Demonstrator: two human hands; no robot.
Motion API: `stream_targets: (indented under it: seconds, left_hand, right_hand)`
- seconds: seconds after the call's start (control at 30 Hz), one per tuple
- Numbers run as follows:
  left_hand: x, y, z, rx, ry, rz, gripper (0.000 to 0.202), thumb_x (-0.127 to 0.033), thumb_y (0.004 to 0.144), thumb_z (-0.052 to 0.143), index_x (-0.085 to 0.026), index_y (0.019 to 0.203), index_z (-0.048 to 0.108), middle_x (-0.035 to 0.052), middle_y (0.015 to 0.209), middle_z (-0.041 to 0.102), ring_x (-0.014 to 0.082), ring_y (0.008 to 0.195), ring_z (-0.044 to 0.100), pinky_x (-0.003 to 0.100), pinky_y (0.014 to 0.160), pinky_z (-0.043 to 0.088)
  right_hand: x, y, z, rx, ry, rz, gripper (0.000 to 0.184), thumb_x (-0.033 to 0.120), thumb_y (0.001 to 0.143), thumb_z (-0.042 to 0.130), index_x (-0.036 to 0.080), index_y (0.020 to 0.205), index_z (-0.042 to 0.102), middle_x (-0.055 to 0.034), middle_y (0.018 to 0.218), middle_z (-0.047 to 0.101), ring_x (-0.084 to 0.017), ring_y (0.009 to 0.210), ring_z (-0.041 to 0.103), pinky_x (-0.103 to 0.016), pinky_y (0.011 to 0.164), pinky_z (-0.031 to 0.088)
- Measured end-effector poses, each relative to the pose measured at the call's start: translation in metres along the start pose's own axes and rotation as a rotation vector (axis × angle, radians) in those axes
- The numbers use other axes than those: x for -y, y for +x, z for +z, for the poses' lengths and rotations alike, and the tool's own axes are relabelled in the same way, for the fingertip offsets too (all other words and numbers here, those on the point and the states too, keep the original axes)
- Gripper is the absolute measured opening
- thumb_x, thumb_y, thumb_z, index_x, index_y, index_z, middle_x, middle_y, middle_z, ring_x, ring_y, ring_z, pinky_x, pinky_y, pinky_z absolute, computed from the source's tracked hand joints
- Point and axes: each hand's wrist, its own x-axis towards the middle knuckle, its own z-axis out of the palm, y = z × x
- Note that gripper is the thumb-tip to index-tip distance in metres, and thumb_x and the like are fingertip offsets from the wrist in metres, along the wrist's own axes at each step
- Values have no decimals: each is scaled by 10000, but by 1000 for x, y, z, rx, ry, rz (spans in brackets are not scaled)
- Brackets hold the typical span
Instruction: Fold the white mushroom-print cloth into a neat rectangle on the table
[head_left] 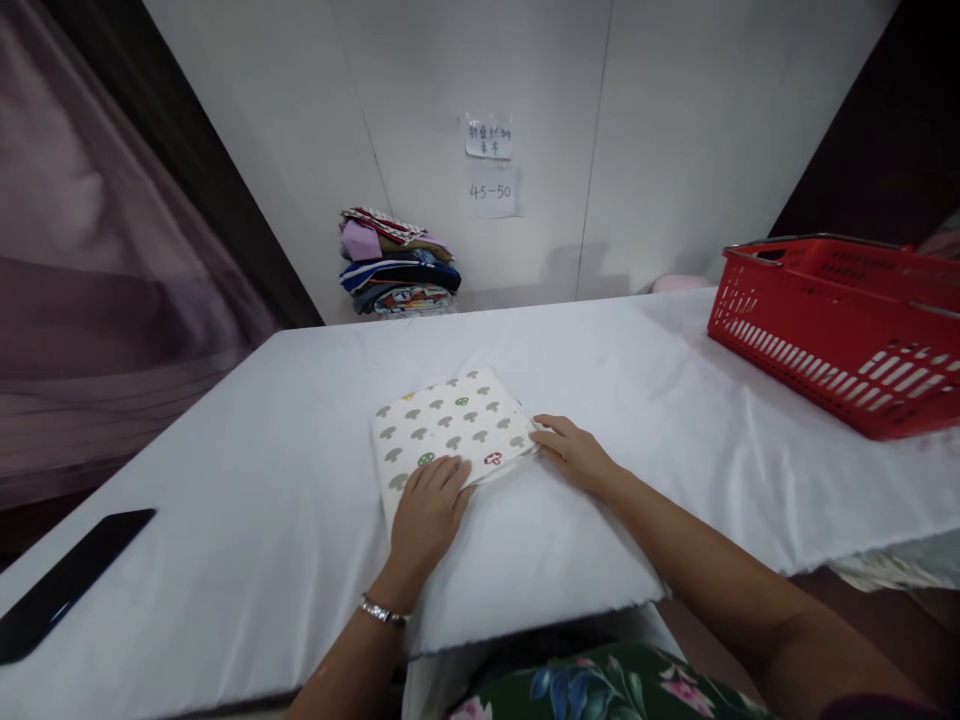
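A folded white cloth [442, 425] printed with grey mushrooms and a few coloured ones lies flat on the white-covered table [300, 450]. My left hand [431, 505] rests palm down on its near edge, fingers stretched out and thumb apart. At the cloth's right corner, my right hand [576, 452] touches the edge with its fingertips; the fingers are extended and somewhat apart. Its palm and the underside of that corner are hidden. A bracelet [384, 610] circles my left wrist.
A stack of folded fabrics [401, 265] stands at the table's back, against the wall. The red plastic basket [832, 330] is at the right. On the left lies a dark phone-like slab [71, 580]. Two paper notes [491, 190] hang on the wall beside a purplish curtain [97, 250].
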Motion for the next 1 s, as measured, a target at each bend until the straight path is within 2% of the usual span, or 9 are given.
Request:
stream_targets:
  seconds: [0.2, 0.33, 0.63, 0.8, 1.0]
  left_hand:
    - [-10, 4, -5, 13, -16, -30, 335, -368, 892, 451, -204, 1158, 574, 93, 1203, 595, 275, 1128, 512, 479, 959, 386]
    - [-19, 13, -5, 18, -19, -21, 342, -361, 882, 470, -203, 1172, 560, 99, 1234, 568, 285, 1146, 491, 484, 972, 366]
    - [-27, 29, 0, 21, 1, -1, 295, -327, 902, 452, -204, 1151, 553, 76, 1175, 595, 241, 1084, 520, 407, 911, 403]
    - [-31, 31, 1, 21, 42, -46, 266, -320, 912, 440, -199, 1120, 555, 63, 1127, 624, 221, 1049, 540, 377, 879, 415]
    - [-33, 30, 4, 38, 55, -53, 262, -316, 926, 408, -190, 1112, 544, 66, 1121, 624, 215, 1053, 538, 368, 876, 409]
  right_hand:
    - [3, 3, 2, -34, 31, -65, 304, 188, 892, 455, 273, 1155, 580, -91, 1309, 505, -231, 1172, 484, -412, 885, 490]
    - [6, 6, 3, -68, 19, -135, 257, 216, 893, 486, 218, 1115, 614, -135, 1293, 521, -263, 1217, 450, -463, 962, 434]
    - [-1, 11, 12, -161, 37, -159, 219, 224, 907, 471, 231, 1031, 651, -97, 1181, 617, -242, 1179, 504, -450, 934, 461]
    - [1, 10, 9, -129, 38, -168, 227, 229, 908, 465, 220, 1044, 646, -99, 1178, 616, -243, 1186, 495, -448, 944, 452]
    - [11, 7, 8, -48, 24, -198, 319, 250, 888, 491, 212, 1196, 563, -109, 1264, 556, -250, 1249, 423, -454, 985, 399]
